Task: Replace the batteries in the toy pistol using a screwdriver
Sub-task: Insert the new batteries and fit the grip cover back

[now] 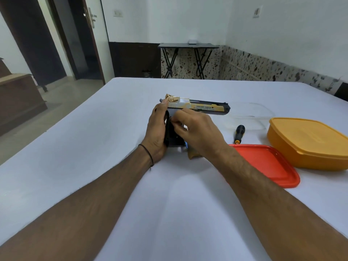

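Note:
A gold and black toy pistol [204,107] lies on its side on the white table [94,138], barrel pointing right. My left hand [157,132] wraps the back of its black grip. My right hand [197,132] covers the grip from the right, fingertips pinched at the grip's side; what they pinch is hidden. A bit of blue [186,145] shows under my right hand. The screwdriver [239,133], black handle with an orange collar, lies free on the table to the right of my right hand.
A red lid [271,164] lies flat at the right. A closed orange box [308,144] stands behind it. A clear plastic container [250,113] sits beyond the screwdriver. A folding table [188,46] stands by the far wall.

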